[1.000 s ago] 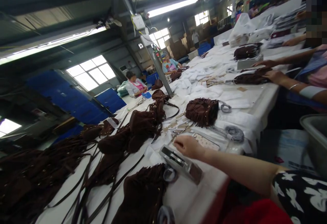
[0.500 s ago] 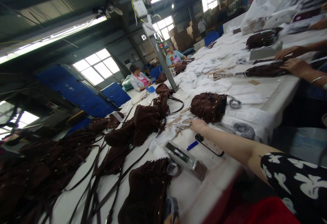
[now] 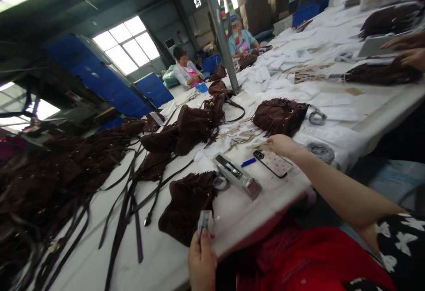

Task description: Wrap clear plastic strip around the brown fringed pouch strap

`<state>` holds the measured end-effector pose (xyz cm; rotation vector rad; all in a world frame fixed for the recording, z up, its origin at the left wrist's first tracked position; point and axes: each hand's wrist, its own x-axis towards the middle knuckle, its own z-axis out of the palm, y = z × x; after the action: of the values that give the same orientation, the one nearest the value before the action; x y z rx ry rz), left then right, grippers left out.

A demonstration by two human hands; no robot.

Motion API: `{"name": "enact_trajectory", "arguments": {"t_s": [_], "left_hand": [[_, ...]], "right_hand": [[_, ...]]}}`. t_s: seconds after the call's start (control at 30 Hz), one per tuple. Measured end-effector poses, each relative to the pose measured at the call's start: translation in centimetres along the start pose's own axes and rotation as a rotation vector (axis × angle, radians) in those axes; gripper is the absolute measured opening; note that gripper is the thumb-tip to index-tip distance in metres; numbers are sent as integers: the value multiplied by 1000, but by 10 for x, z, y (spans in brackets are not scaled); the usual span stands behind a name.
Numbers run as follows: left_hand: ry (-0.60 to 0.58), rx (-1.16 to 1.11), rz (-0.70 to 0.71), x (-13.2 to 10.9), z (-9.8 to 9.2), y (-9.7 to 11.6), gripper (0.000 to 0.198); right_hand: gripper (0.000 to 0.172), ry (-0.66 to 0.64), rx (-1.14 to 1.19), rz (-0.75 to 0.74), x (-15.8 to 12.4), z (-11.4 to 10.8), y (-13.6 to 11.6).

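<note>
Grey, a small bundle sits between thumb and fingers of the left hand, at the near edge of a brown fringed bag lying on the white table. Past it we note a grey device, blue pen and phone. Right hand just beyond the phone, fingers drawn together by a paper strip; we cannot tell whether they grip it. Farther, a second fringed bag.
</note>
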<state>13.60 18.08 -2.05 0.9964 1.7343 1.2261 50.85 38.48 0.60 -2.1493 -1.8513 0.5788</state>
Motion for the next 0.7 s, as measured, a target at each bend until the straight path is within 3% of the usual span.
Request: {"name": "enact_trajectory", "arguments": {"t_s": [0.13, 0.27, 0.43, 0.57, 0.7], "left_hand": [[18, -100, -52, -3, 7, 17, 58], [-1, -120, -70, -3, 8, 16, 56], [-7, -122, -99, 1, 3, 8, 57], [-6, -138, -118, 5, 2, 12, 60], [20, -214, -128, -4, 3, 29, 60]], "right_hand": [[21, 15, 67, 10, -13, 0, 13], [31, 53, 150, 44, -7, -9, 7], [15, -103, 250, 37, -9, -23, -8], [18, -128, 599, -85, -42, -16, -29], [26, -360, 1006, -268, -99, 8, -63]]}}
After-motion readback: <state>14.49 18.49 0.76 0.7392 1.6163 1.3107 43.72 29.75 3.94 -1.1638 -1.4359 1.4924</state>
